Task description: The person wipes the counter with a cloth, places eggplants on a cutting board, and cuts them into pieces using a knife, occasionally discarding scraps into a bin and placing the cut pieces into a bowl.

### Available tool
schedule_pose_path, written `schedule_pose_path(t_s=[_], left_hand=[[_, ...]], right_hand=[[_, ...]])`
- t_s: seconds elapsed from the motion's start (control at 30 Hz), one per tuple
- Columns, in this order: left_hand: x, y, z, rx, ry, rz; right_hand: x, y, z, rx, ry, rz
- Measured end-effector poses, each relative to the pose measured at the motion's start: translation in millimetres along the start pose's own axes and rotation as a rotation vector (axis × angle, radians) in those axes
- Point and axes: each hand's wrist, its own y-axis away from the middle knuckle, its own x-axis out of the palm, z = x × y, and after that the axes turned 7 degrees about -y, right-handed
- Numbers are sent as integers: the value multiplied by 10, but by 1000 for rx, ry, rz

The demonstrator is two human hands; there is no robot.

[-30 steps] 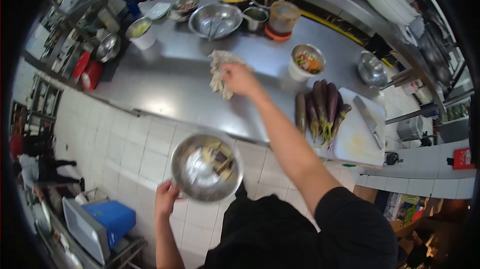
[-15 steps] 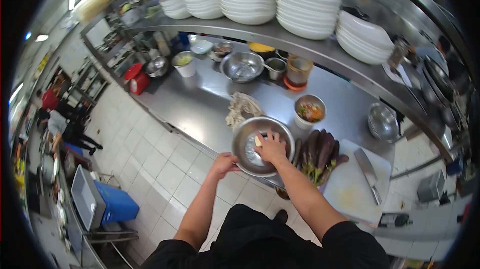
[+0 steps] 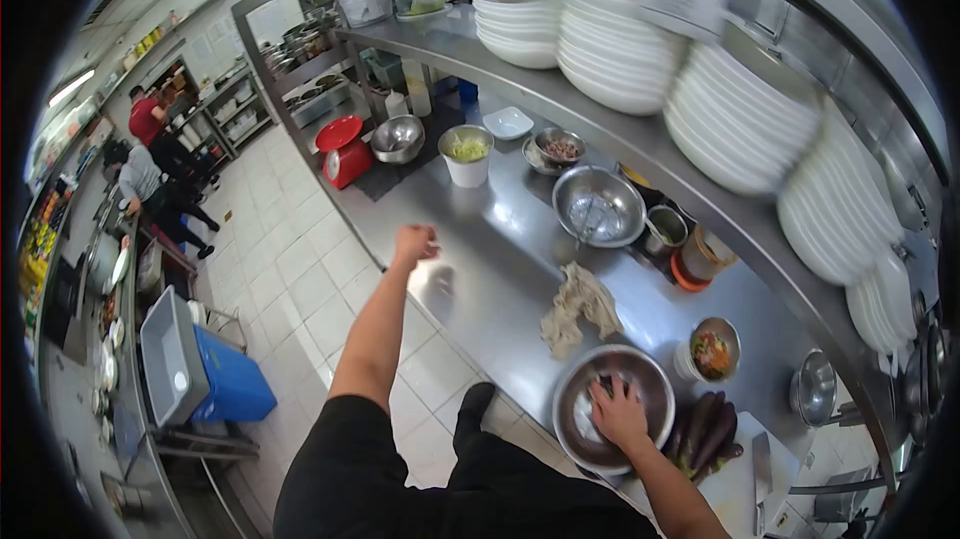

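My right hand (image 3: 619, 413) is down inside a wide steel mixing bowl (image 3: 572, 451), its fingers spread and pointing toward the bottom. Something pale shows in the bowl beside the fingers, too blurred to name; what lies under the palm is hidden. Over the left part of the steel counter, my left hand (image 3: 417, 243) reaches out with loosely bent fingers and nothing visible in it. A crumpled beige cloth (image 3: 580, 309) lies just behind the bowl. To the bowl's right rest several dark purple eggplants (image 3: 708, 431).
A white cutting board (image 3: 728, 494) with a knife (image 3: 763, 469) lies at the right. Along the back stand a red scale (image 3: 343, 152), a white tub of chopped greens (image 3: 467, 161) and a steel bowl with a whisk (image 3: 600, 207). Stacked white dishes (image 3: 740, 124) fill the shelf above.
My view has turned left. My left hand has left the mixing bowl's side and reached out over the counter. My right hand remains in the bowl; the pale yellow piece by its fingers no longer shows clearly.
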Motion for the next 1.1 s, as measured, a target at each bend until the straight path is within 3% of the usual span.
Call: schedule_pose_path(t_s=[0.07,0.13,0.2,0.23,0.33,0.37,0.4,0.43,0.47,0.5,0.53,0.57,0.6,0.67,0.7,0.73,0.8,0.9,0.97,1.03,1.1], left_hand=[[-487,-1248,-190,91,-271,-175],[-751,-1710,-793,13,-563,-377],[-944,-2611,-725,88,-597,-581],[-930,-2476,-1111,-12,-492,-559],[-989,-3122,-1070,-88,-518,-678],[-1011,-3141,-1136,-107,-566,-630],[-1073,-3154,-1170,-73,-655,-500],[-1248,-3784,-759,-62,-833,-505],[-1303,-3969,-543,177,-1245,-770],[-1424,-4207,-444,235,-1233,-654],[-1502,-4337,-434,311,-1327,-575],[-1547,-4400,-588,290,-1385,-468],[-1562,-4410,-738,352,-1379,-415],[-1606,-4314,-1044,408,-1367,-397],[-1557,-4175,-1203,478,-1254,-480],[-1555,-4034,-1374,544,-1136,-564],[-1505,-3736,-1579,544,-1075,-504],[-1495,-3598,-1500,436,-1094,-592],[-1583,-3993,-1204,280,-891,-597],[-1499,-3846,-1338,198,-872,-592],[-1530,-3904,-1446,188,-905,-479]], right_hand=[[65,-80,8,-31,-2,-69],[73,-172,62,46,-22,-72],[173,-251,127,146,2,-77],[201,-303,186,204,8,-74],[87,-426,382,367,11,70],[-142,-619,518,448,-15,126],[-229,-725,607,491,2,58],[-309,-870,686,453,43,-75],[-439,-999,762,435,102,-199],[-516,-1152,805,382,61,-339],[-561,-1324,798,356,-22,-351],[-404,-1476,672,275,-196,-369],[-286,-1705,579,252,-291,-240],[-213,-2328,688,390,-304,-81],[-152,-2541,735,376,-309,-88],[-117,-2744,805,490,-302,-4],[143,-2935,804,617,-284,179],[803,-2816,618,411,-473,89],[325,-2795,835,368,-527,154],[-495,-2845,1203,510,-220,227],[-380,-2769,1135,498,-217,246]])
